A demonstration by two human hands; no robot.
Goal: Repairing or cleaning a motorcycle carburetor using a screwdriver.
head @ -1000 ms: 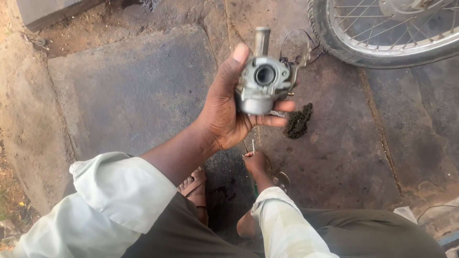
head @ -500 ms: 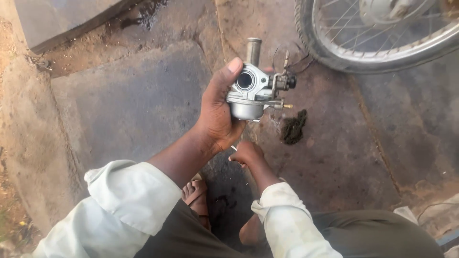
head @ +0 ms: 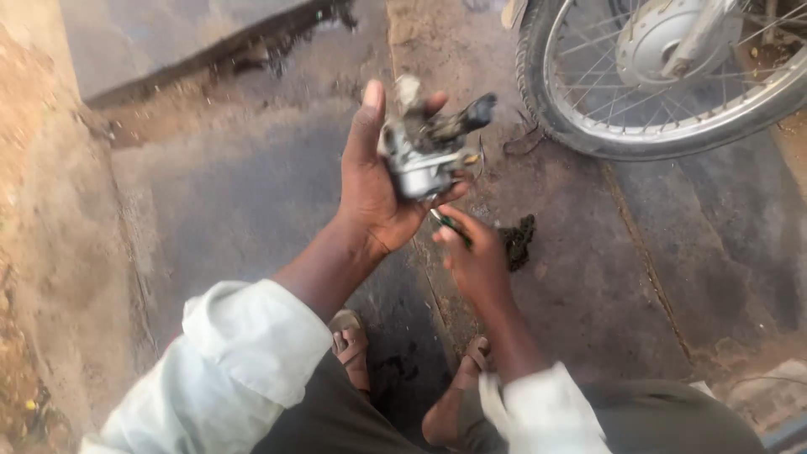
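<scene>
My left hand (head: 374, 189) holds a small grey metal carburettor (head: 424, 147) up in front of me, fingers wrapped behind it and thumb raised. The part is turned so a dark lever points up to the right. Just below it, my right hand (head: 475, 261) pinches a thin tool with a green handle (head: 450, 223), its tip close under the carburettor. Both forearms come out of rolled pale sleeves.
A spoked motorcycle wheel (head: 664, 80) with a hub stands at the top right. A dark greasy clump (head: 517, 240) lies on the oil-stained concrete slab (head: 210, 193). My sandalled feet (head: 353, 345) rest below. Bare earth runs along the left edge.
My right hand has risen from near the ground up to the carburettor, bringing the tool. My left hand has rotated the carburettor, so its round opening no longer faces me.
</scene>
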